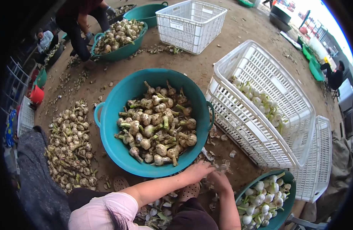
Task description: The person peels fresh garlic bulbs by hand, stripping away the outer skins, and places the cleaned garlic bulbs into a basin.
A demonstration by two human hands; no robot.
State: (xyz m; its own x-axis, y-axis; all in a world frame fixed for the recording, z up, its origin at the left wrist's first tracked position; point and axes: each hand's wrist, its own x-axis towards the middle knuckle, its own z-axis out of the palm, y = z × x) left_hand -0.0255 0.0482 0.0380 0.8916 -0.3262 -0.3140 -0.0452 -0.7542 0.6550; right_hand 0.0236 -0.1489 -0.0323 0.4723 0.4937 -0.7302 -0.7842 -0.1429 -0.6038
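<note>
My left hand (198, 171) and my right hand (220, 182) meet just past the near right rim of a teal tub (125, 163). Their fingers are curled together, and whatever is between them is hidden. Loose papery skins (223, 166) show as a pale blur beside the fingertips. The tub holds a heap of soil-stained garlic bulbs (147, 119) with short cut stems. Near my right forearm, a smaller green tub (292, 191) contains cleaner white garlic bulbs (265, 208).
A white plastic crate (241, 109) at right has peeled garlic inside; another crate (318, 161) stands behind it. Unpeeled bulbs (71, 147) lie piled at left. Farther off are a white crate (192, 28), a garlic-filled tub (119, 53) and a person (80, 27) bending over.
</note>
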